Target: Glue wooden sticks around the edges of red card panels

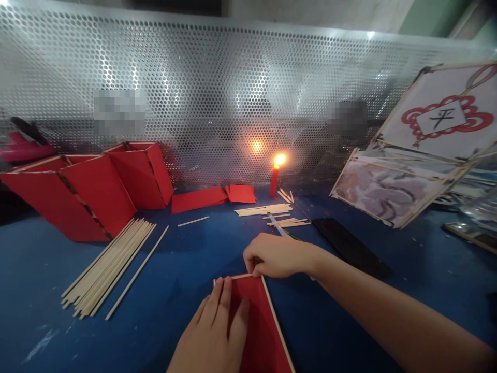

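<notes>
A red panel [261, 326] edged with pale wooden sticks lies on the blue table in front of me. My left hand [217, 326] rests flat on its left part, fingers spread, the fingertips on the short stick [241, 277] along the far edge. At the panel's far right corner, my right hand [280, 255] is closed, thumb and fingers pinched at the end of that short stick. A long stick [277, 321] runs down the right edge. Behind my right hand lies a pale blade-like tool [276, 225], partly covered by the hand.
A lit red candle [275, 181] stands before a perforated metal screen [202, 93]. Red boxes [97, 197] and long sticks [111, 267] are left; red pieces [200, 199] and short sticks [266, 209] lie beyond. A black slab [349, 246] and paper-covered frame [396, 186] are right.
</notes>
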Demonstrator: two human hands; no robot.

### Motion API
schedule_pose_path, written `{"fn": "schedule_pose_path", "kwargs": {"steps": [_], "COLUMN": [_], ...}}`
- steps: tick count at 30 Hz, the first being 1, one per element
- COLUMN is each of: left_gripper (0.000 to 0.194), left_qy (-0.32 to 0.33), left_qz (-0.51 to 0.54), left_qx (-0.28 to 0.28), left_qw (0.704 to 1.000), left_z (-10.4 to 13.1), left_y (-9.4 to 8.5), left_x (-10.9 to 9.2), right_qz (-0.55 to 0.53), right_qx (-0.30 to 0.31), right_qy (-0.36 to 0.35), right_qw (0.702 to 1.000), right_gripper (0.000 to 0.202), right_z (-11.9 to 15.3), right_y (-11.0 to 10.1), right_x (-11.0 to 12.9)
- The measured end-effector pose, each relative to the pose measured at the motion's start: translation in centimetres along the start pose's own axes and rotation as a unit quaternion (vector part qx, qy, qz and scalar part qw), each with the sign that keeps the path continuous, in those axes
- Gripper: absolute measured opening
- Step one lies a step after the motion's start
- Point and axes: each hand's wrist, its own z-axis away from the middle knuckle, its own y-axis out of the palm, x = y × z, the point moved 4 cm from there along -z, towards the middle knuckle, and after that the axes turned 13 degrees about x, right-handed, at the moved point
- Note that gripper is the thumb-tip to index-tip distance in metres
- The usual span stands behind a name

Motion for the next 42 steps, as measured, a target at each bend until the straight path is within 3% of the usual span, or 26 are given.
{"fn": "schedule_pose_path", "kwargs": {"steps": [6,10,22,28,34,42], "left_gripper": [0.045,0.041,0.033,0.037,0.058,0.057], "left_qy": [-0.019,-0.021,-0.047,-0.041,-0.021,-0.022], "left_qz": [0.019,0.035,0.029,0.070,0.076,0.059], "left_qx": [-0.108,-0.114,-0.146,-0.099,-0.082,-0.074], "left_qw": [0.994,0.993,0.988,0.992,0.994,0.995], "left_z": [0.7,0.8,1.1,0.8,1.0,0.8], "left_y": [2.0,2.7,0.6,1.6,2.7,1.8], "left_x": [-0.4,-0.8,-0.2,0.0,-0.2,-0.2], "right_qz": [0.006,0.003,0.000,-0.026,-0.029,-0.008], "right_qx": [-0.007,-0.008,-0.012,-0.010,-0.084,-0.019], "right_qy": [0.015,0.018,0.009,0.006,0.022,0.023], "right_qw": [1.000,1.000,1.000,1.000,0.996,1.000], "right_gripper": [0.017,0.018,0.021,0.018,0.020,0.009], "right_z": [0.2,0.3,0.2,0.2,1.3,0.7], "right_y": [-0.1,-0.1,-0.1,-0.4,-2.0,-0.9], "right_x": [0.4,0.5,0.5,0.0,-0.7,-0.4]}}
